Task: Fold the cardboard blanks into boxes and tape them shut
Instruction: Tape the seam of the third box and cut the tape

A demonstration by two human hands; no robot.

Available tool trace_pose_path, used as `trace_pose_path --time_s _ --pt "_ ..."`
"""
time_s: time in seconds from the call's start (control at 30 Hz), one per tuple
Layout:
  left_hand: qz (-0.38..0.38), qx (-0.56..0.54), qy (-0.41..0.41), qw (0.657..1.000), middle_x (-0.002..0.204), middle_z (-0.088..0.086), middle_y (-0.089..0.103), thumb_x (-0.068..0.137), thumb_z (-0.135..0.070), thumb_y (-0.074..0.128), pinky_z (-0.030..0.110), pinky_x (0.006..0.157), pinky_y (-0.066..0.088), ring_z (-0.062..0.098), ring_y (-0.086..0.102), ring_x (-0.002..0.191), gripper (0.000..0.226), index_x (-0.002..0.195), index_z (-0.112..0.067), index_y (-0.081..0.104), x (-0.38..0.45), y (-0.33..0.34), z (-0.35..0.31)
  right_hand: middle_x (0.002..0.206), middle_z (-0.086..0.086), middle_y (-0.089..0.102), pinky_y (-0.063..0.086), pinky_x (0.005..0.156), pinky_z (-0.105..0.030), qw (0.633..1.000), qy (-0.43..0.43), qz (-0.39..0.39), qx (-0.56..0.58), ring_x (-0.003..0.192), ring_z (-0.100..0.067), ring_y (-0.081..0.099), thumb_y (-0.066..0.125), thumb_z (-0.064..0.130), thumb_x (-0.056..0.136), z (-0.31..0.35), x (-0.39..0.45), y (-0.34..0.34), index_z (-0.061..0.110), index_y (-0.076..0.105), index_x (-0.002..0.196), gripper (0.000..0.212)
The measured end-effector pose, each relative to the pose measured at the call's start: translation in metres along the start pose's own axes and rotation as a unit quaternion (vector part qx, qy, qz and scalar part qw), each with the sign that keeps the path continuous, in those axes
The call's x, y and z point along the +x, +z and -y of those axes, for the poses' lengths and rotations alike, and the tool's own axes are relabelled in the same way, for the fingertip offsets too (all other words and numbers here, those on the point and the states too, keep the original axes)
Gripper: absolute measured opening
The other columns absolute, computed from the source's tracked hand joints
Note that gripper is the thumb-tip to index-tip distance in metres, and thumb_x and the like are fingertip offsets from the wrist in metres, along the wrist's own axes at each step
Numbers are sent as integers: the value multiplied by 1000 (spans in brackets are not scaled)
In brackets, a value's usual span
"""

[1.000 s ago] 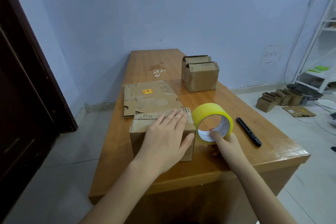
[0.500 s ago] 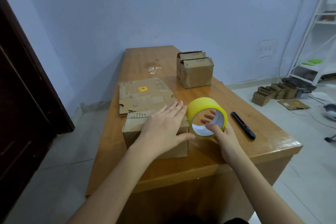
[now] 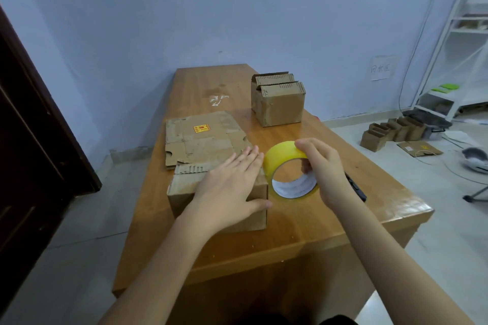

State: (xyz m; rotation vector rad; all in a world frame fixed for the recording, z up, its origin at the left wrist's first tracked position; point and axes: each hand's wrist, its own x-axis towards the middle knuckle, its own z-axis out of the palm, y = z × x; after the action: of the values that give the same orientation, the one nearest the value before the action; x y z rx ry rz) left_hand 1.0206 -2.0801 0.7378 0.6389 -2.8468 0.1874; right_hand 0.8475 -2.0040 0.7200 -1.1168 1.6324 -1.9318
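Note:
A folded cardboard box sits near the front of the wooden table. My left hand lies flat on its top, fingers spread, thumb over the right edge. Just right of the box, my right hand grips a roll of yellow tape held upright, fingers through the core and thumb on the outer band. Flat cardboard blanks lie behind the box. Two folded boxes stand further back on the right.
A black knife or marker lies on the table behind my right wrist. A dark door is at the left. On the floor at the right are more small boxes and a white shelf rack.
My right hand has shifted its hold on the tape roll from its lower rim to the top and core, lifting it closer to the box. My left hand stays on the box.

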Motion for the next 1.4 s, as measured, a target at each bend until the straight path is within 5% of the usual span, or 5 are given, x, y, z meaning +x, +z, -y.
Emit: trace_pose_path --time_s 0.47,0.73,0.93,1.13,1.4 --pt "3 -28 4 1000 155 -8 -17 88 -64 41 19 110 -10 2 -13 142 92 149 -20 -11 -3 -2 1 49 10 32 26 52 -26 992 -102 -16 -77 52 -10 30 44 34 74 -23 -5 0 30 41 50 25" --pt "-10 -30 -1 999 155 -10 -14 88 -65 39 21 113 -5 1 -10 142 89 149 -23 -10 -4 -2 4 59 -15 29 24 52 -23 983 -112 7 -147 55 -11 30 44 36 75 -39 -10 -14 -3 42 65 41" --pt "-17 -54 -25 998 146 -18 -16 88 -63 45 14 97 -10 -8 -12 119 94 148 -26 -17 -11 -12 -5 52 9 45 34 51 -24 953 -130 61 -268 50 -5 43 41 50 84 -35 -3 -23 27 61 84 31" --pt "3 -33 -29 999 156 -3 -18 82 -64 54 20 108 -6 6 -10 143 103 150 -18 -9 -5 -6 1 124 20 54 34 102 -35 886 -53 214 -408 119 -2 46 16 64 89 -6 5 -37 40 50 132 60" --pt "18 -21 -23 999 159 2 -8 81 -57 61 23 113 -4 12 -6 145 104 151 -13 -3 -4 -5 1 151 19 26 11 108 -21 984 75 116 -112 133 7 20 10 73 79 48 -28 18 32 29 149 83"
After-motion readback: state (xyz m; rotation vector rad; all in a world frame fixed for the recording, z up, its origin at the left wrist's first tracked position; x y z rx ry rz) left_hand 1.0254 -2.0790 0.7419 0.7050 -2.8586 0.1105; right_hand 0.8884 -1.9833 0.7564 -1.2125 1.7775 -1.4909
